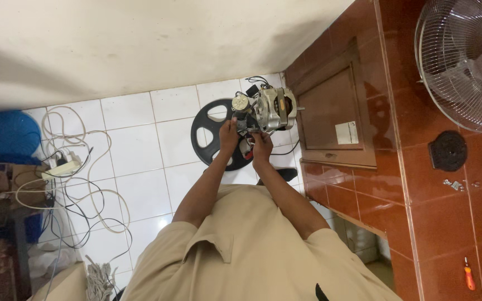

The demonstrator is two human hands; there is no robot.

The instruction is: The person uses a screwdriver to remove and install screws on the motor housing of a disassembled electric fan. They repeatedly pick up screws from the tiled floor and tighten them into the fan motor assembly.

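Nearest the camera, a beige collared shirt (252, 251) fills the lower frame, both forearms stretched out ahead. The left hand (228, 134) is closed around the left side of a fan motor (269, 108), fingers curled on the dark housing, apparently to steady it. The right hand (261, 146) grips from underneath near the wire bundle, fingers closed on the motor body; how tight, I cannot tell. The motor is held up in the air, out in front, above the floor, likely so both hands can get at it while it is off any surface.

Below it, on the white tiled floor (135, 145), lies a black round fan base (210, 134). To the left, tangled cables (79, 184) run to a power strip (59, 167), and a blue round cover (9, 134) sits farther left.

To the right, on the red tiled counter (447, 223), set out within reach: an orange screwdriver (467, 273), a few loose screws (454, 184), a black round cap (447, 150), and a wire fan guard (464, 61) at the far corner.
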